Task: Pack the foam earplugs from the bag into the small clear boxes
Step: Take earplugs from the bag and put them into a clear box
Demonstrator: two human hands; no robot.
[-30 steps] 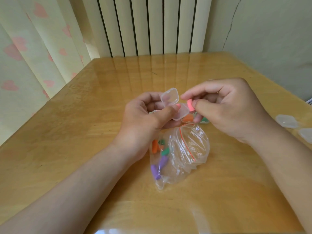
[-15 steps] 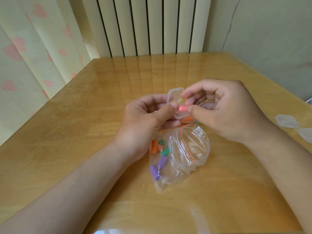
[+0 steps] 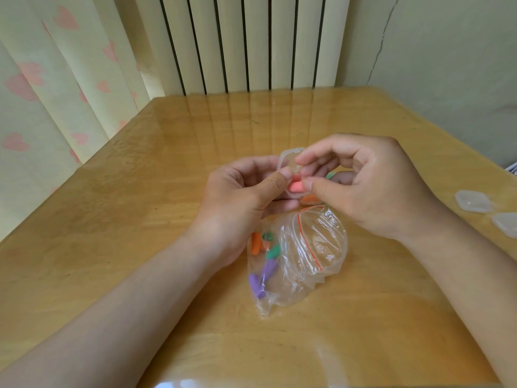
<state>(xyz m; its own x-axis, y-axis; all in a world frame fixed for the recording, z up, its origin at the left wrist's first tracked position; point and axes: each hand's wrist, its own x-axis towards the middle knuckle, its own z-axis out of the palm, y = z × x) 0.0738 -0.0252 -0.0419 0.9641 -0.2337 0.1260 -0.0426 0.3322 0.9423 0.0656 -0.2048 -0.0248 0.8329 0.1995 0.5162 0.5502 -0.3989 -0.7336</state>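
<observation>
My left hand [image 3: 240, 197] grips a small clear box [image 3: 288, 159] with its lid up, above the table's middle. A pink earplug [image 3: 296, 187] lies in the box's base, and the thumb of my right hand [image 3: 372, 186] presses on its end while the index fingertip touches the lid. Just behind the box, an orange earplug [image 3: 309, 199] and a green one [image 3: 331, 175] show partly under my right hand. A clear zip bag [image 3: 302, 256] with a red seal line lies below both hands, holding orange, green and purple earplugs [image 3: 265, 261].
Two more small clear boxes [image 3: 472, 201] [image 3: 506, 224] lie closed near the right edge of the glossy wooden table [image 3: 140, 219]. A ribbed radiator stands behind the table, a heart-patterned curtain hangs at the left, and a plain wall is at the right.
My right hand has brought the pink earplug from above the box down into its base. The box's lid has tipped further up.
</observation>
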